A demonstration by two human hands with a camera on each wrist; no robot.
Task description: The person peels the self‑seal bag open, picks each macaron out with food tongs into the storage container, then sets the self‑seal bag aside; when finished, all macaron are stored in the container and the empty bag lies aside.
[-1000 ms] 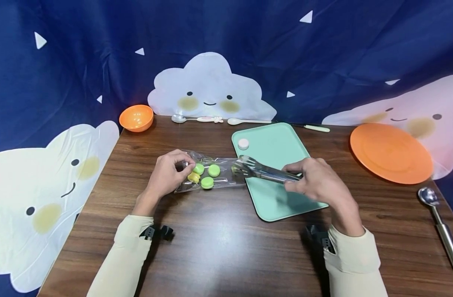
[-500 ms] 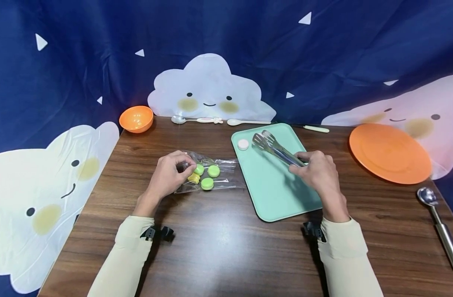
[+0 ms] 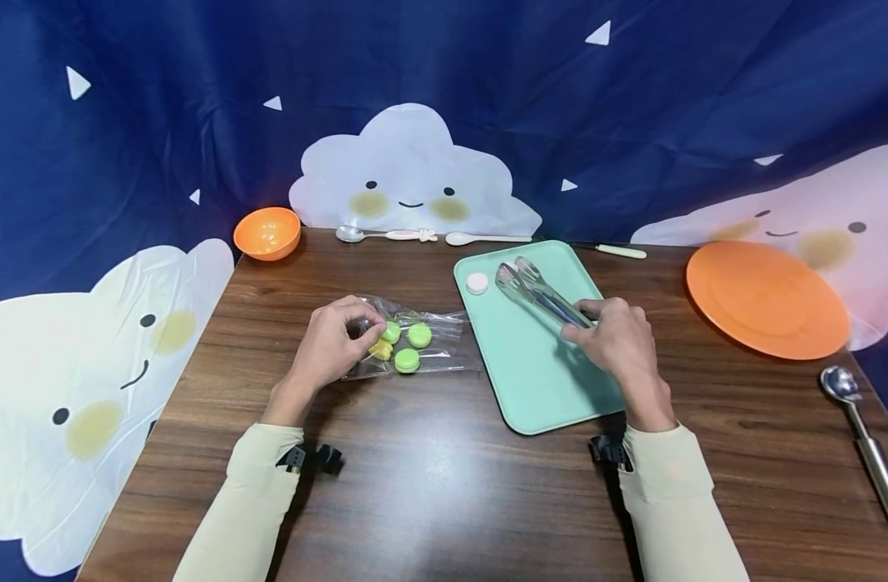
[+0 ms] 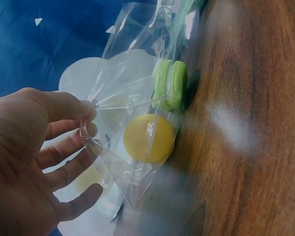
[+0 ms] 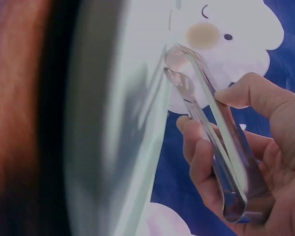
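Right wrist view: tray edge fills the left half as a blur; tong tips sharp, the handle end cut off behind the palm; whether the tips grip anything cannot be told from either view. Left wrist view: only part of the clear plastic bag [image 4: 137, 113] visible, its far end out of frame; the table surface glares.

Right hand [image 3: 619, 343]: fingers and thumb curled round the metal tongs [image 3: 539, 293], arms squeezed nearly together; tongs held over the far half of the mint-green tray [image 3: 539, 388], tips pointing toward the small white round piece [image 3: 476, 282] lying near the tray's far-left corner; tips near it, contact not discernible.

Left hand [image 3: 331, 343]: thumb and fingers pinch the near-left edge of the bag, lifting the film slightly off the wooden table [image 3: 429, 485]; bag lies just left of the tray.

Bag contents: three green macaron-like pieces [image 3: 419, 335] and one yellow piece [image 3: 380, 349], clustered at the end by the fingers; yellow one closest to the hand.

Orange bowl [image 3: 267, 232] at far left, orange plate [image 3: 767, 299] at right; contents of the bowl not visible.
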